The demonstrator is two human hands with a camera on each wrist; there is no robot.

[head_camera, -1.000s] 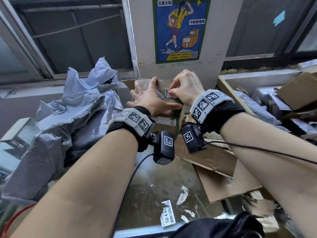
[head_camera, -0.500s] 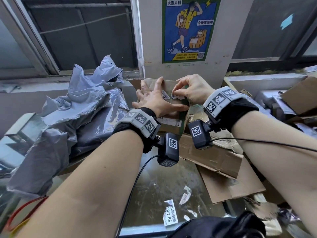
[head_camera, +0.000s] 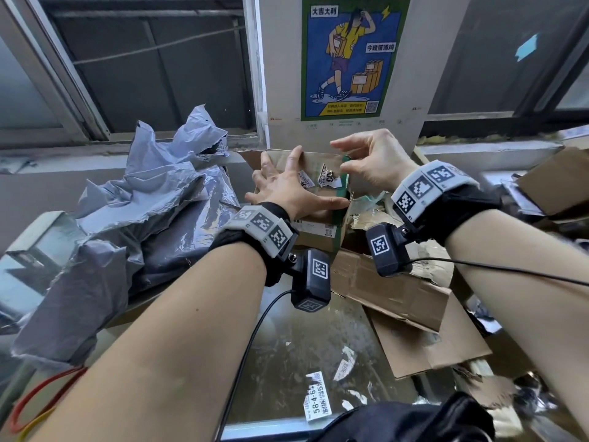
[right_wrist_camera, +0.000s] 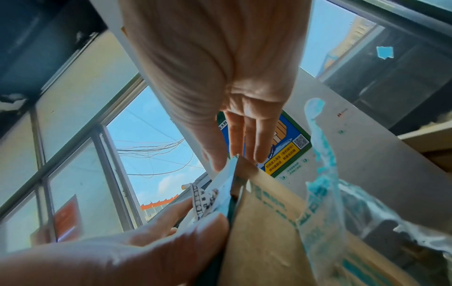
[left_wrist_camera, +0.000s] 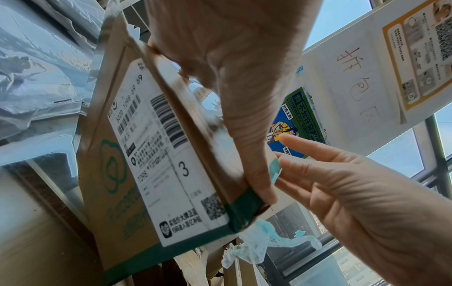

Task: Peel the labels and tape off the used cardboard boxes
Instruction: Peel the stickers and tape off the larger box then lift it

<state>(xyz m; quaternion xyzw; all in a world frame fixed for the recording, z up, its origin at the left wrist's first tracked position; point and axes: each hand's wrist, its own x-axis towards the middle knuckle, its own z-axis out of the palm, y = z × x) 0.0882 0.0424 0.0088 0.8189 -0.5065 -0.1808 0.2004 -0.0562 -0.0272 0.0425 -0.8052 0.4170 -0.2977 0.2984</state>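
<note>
A small cardboard box (head_camera: 314, 232) with green tape on its edges stands against the pillar. Torn label scraps (head_camera: 328, 180) cling to its top, and a whole shipping label (left_wrist_camera: 156, 154) covers its near side. My left hand (head_camera: 283, 186) presses flat on the top with fingers spread, its thumb (left_wrist_camera: 252, 154) lying along the right-hand edge. Just above the box's right edge, my right hand (head_camera: 342, 157) pinches a small strip of green tape (left_wrist_camera: 275, 170) at its fingertips. In the right wrist view that strip (right_wrist_camera: 227, 180) rises from the box edge to my thumb.
A heap of grey plastic mailers (head_camera: 127, 224) fills the left. Flattened cardboard (head_camera: 398, 295) lies to the right of the box, more boxes (head_camera: 557, 183) beyond. Peeled label scraps (head_camera: 318, 400) lie on the glass tabletop (head_camera: 302, 330). Crumpled tape (left_wrist_camera: 264, 243) hangs under the box.
My right hand has left the label scraps on the box top and risen to the box's right edge. The left hand stays pressed on the top.
</note>
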